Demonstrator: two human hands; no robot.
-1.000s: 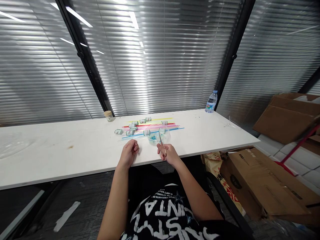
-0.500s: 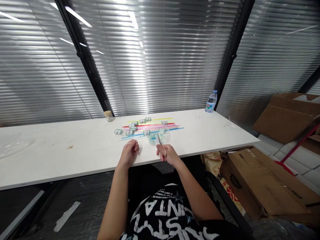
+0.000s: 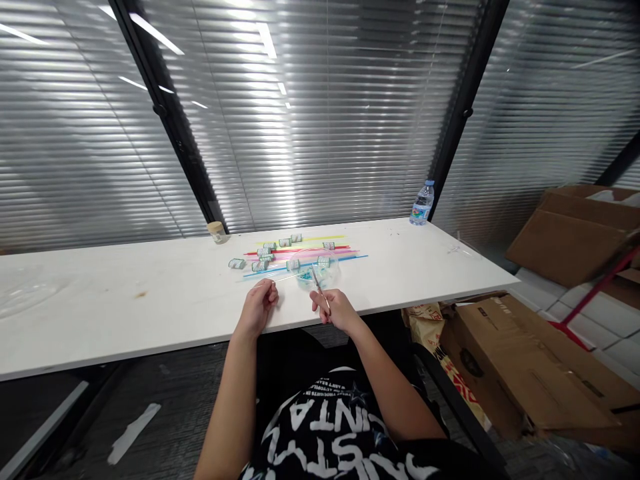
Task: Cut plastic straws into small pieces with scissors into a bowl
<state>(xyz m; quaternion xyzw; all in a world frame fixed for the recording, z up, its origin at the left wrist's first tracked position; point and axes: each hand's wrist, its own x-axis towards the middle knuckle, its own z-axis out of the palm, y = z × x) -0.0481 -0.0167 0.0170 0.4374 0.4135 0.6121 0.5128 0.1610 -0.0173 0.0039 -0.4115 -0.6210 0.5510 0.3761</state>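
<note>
My left hand (image 3: 261, 298) is closed, pinching a thin pale straw-like stick (image 3: 287, 277) that points right, over the bowl. My right hand (image 3: 334, 309) grips a pair of scissors (image 3: 319, 283), blades pointing up and away, at the near side of the bowl. The clear round bowl (image 3: 336, 279) holds small blue-green bits (image 3: 306, 275). Behind and beside it lie long thin strips, among them a yellow one (image 3: 325, 238), a red one (image 3: 280, 251) and a blue one (image 3: 353, 258). Several small printed rolls (image 3: 237, 264) lie among the strips.
At the back of the white table (image 3: 165, 300) stand a small lidded jar (image 3: 217, 232) and a water bottle (image 3: 422, 203). A clear plastic item (image 3: 30, 293) lies far left. Cardboard boxes (image 3: 530, 353) sit on the floor to the right. Window blinds rise behind the table.
My right hand and the scissors have shifted slightly left, toward the end of the pale stick. My left hand has stayed in place.
</note>
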